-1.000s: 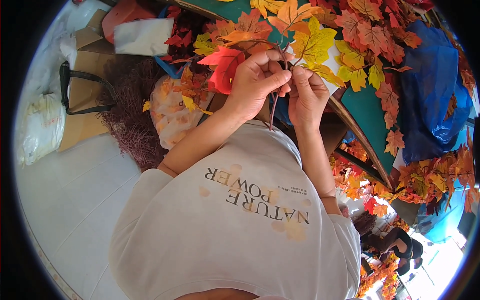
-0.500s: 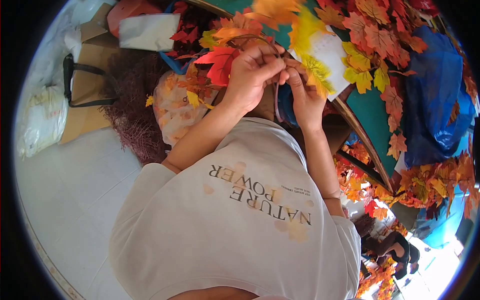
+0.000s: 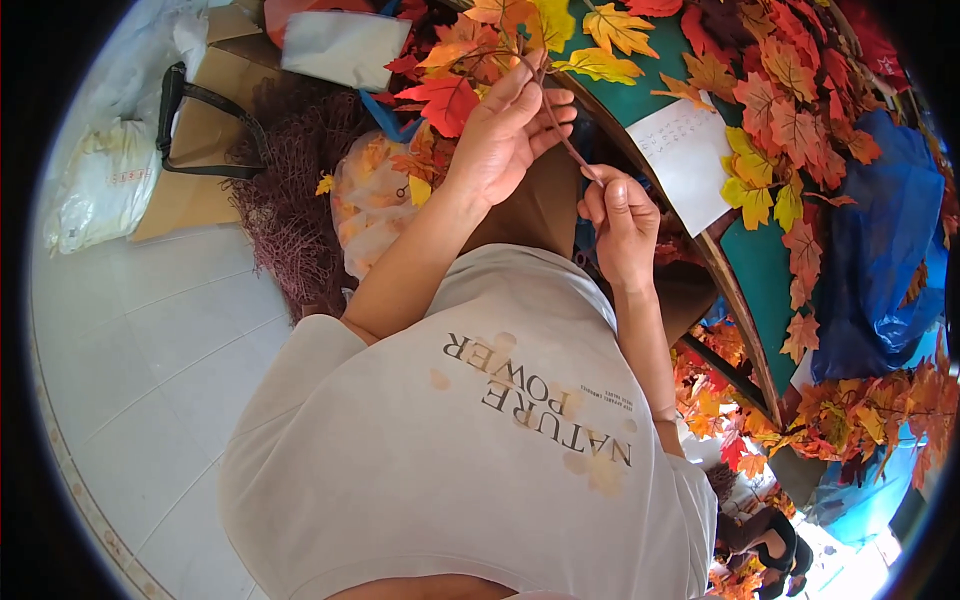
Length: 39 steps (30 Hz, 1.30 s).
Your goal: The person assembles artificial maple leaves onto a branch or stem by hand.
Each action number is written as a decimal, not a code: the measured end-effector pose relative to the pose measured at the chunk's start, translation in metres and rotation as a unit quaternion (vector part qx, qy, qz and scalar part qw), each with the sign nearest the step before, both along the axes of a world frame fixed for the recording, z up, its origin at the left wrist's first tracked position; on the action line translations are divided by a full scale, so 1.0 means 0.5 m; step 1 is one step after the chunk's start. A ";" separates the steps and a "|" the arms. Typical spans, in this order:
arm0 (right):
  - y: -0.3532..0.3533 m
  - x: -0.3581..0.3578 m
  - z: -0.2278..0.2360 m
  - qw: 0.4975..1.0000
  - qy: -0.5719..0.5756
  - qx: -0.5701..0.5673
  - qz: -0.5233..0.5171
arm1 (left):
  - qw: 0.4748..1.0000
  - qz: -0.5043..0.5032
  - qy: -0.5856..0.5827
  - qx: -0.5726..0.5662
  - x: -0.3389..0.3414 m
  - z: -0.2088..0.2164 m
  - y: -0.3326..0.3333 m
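Note:
A thin brown stem [image 3: 562, 136] of artificial maple leaves runs slantwise between my two hands. Near its upper part, my left hand [image 3: 505, 135] holds it between thumb and forefinger, the other fingers loosely curved. My right hand [image 3: 624, 228] pinches the lower end, with its remaining fingers curled in. Around the top of the stem are orange leaves and a yellow leaf [image 3: 552, 24]. A red leaf [image 3: 440, 103] hangs just left of my left hand. Where the leaves join the stem is partly hidden by my left fingers.
A green-topped table [image 3: 745, 262] with a wooden edge bears a white paper sheet [image 3: 682, 165] and many maple leaves [image 3: 790, 100]. A blue plastic bag [image 3: 880, 240] sits right. At left are brown twigs [image 3: 295, 215], a clear bag of leaves [image 3: 365, 205] and cardboard [image 3: 205, 205].
My hands have moved apart: the right hand has come down and toward me along the stem, while the left fingers have opened out somewhat. The view has shifted slightly.

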State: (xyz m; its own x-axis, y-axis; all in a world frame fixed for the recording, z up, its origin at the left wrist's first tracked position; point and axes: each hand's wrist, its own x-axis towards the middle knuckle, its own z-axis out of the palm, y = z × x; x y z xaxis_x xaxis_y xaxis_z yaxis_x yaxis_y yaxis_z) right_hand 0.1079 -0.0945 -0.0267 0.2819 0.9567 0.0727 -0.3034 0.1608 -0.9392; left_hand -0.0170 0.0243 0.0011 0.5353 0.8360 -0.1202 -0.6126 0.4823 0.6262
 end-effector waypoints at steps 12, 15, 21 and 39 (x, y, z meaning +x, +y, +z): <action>0.008 -0.016 -0.007 0.981 0.175 -0.050 -0.067 | 0.992 -0.011 -0.070 -0.107 0.019 -0.055 -0.065; 0.004 -0.012 -0.004 0.978 -0.145 -0.020 -0.151 | 0.992 -0.051 0.001 -0.113 0.013 -0.037 -0.082; 0.005 0.002 -0.006 0.740 -0.635 0.145 -0.168 | 0.995 0.005 0.091 -0.045 0.006 -0.049 -0.104; 0.005 0.211 0.154 0.655 -0.702 -0.131 -0.248 | 0.967 -0.023 -0.068 -0.245 -0.016 -0.125 -0.051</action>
State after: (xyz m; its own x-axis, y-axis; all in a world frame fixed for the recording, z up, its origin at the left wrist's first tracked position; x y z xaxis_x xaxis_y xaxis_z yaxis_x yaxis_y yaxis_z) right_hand 0.2136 -0.0921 0.0505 0.3946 0.8041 0.4447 0.9166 -0.3106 -0.2517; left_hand -0.0252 -0.0013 -0.0612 0.6089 0.6720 -0.4215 -0.6446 0.7288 0.2309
